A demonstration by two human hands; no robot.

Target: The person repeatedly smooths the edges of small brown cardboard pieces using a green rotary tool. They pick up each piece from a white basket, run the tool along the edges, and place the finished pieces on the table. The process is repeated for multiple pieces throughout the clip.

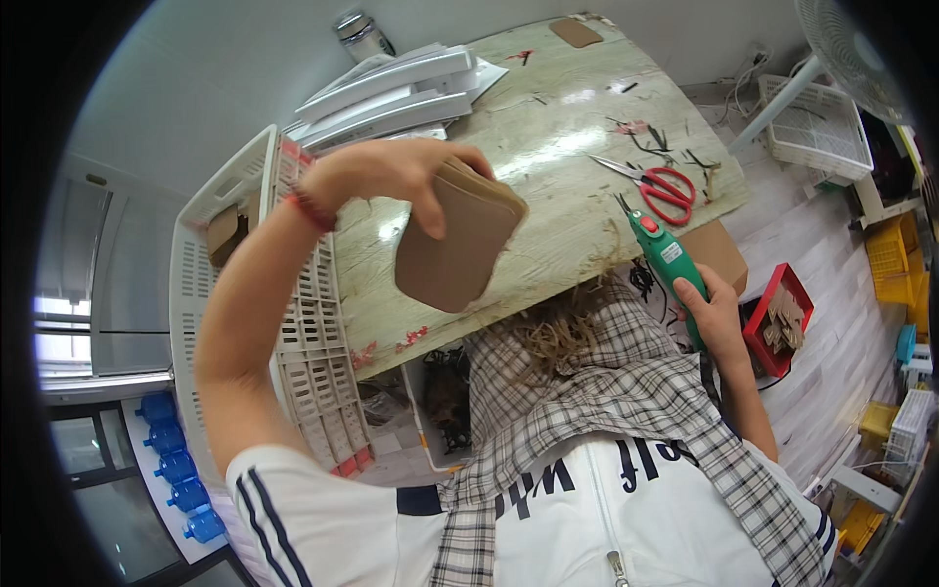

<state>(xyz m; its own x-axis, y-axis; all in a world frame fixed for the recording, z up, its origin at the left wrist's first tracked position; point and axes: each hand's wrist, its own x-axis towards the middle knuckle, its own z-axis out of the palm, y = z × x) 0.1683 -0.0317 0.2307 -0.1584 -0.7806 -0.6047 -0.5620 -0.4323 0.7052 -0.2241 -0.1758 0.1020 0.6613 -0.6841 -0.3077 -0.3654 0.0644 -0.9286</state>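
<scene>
My left hand (411, 176) is raised over the near left part of the table and closed around a small stack of flat brown pieces (460, 245) with rounded corners. Their material I cannot tell. In my right hand (719, 313), at the table's right edge, is a green electric cutter (675, 259) with a red button and pointed metal blades. Those blades are apart from the stack. Just beyond them, red-handled scissors (667, 193) lie on the table. Thin tan trimmings (558, 338) are heaped on the checked apron (626, 401) over my lap.
White plastic crates (293, 323) stand along the table's left side. White strips (391, 88) are piled at the far left beside a jar (362, 35). Another brown piece (576, 32) lies at the far edge. A red tray (782, 279) of tan scraps and a fan (846, 59) are right.
</scene>
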